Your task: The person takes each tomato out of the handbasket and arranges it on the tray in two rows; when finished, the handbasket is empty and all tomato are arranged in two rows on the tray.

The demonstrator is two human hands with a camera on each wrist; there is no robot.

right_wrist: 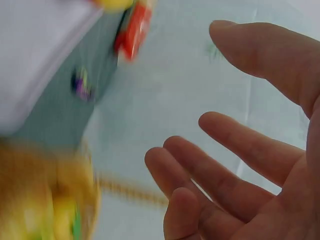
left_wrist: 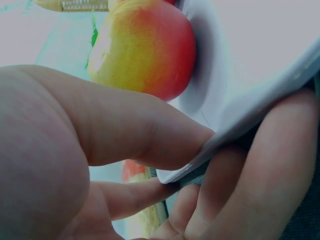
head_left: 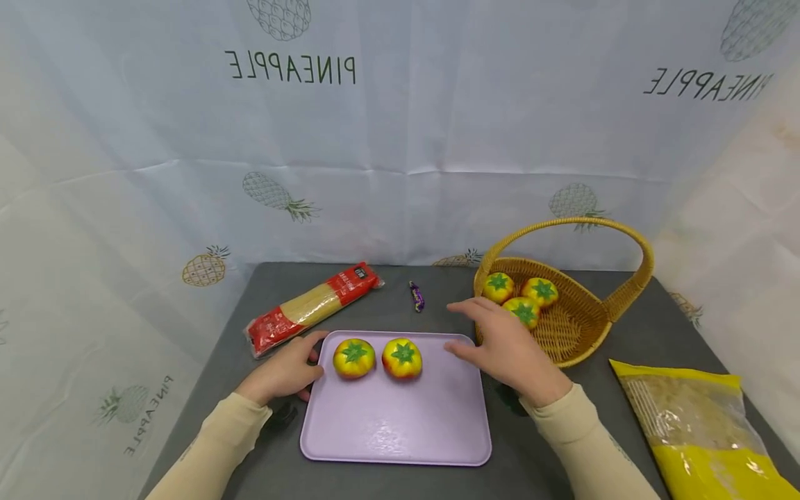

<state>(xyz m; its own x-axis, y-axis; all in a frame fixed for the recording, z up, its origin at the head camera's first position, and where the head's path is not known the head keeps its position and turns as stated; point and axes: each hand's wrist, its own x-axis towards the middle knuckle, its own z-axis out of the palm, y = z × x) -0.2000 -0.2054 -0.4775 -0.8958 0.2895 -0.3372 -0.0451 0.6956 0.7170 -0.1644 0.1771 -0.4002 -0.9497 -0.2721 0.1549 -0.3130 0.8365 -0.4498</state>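
Note:
A lilac tray (head_left: pixel 394 423) lies on the dark table. My left hand (head_left: pixel 284 368) pinches its left rim; in the left wrist view the thumb (left_wrist: pixel 170 135) is on top and fingers are beneath. Near the tray's back edge sit two yellow-red round fruits with green leafy tops, a left one (head_left: pixel 354 359) and a right one (head_left: pixel 402 359). My right hand (head_left: pixel 509 347) is over the tray's back right corner, beside the wicker basket (head_left: pixel 562 340). Its fingers are spread and hold nothing. Three similar fruits (head_left: pixel 539 292) are in the basket, one partly behind that hand.
A red-and-yellow noodle packet (head_left: pixel 312 305) lies at the back left. Behind the tray is a small purple-wrapped sweet (head_left: pixel 416 296). At the right front lies a yellow bag with a clear window (head_left: pixel 700 423). The basket's tall handle (head_left: pixel 575 221) arches up.

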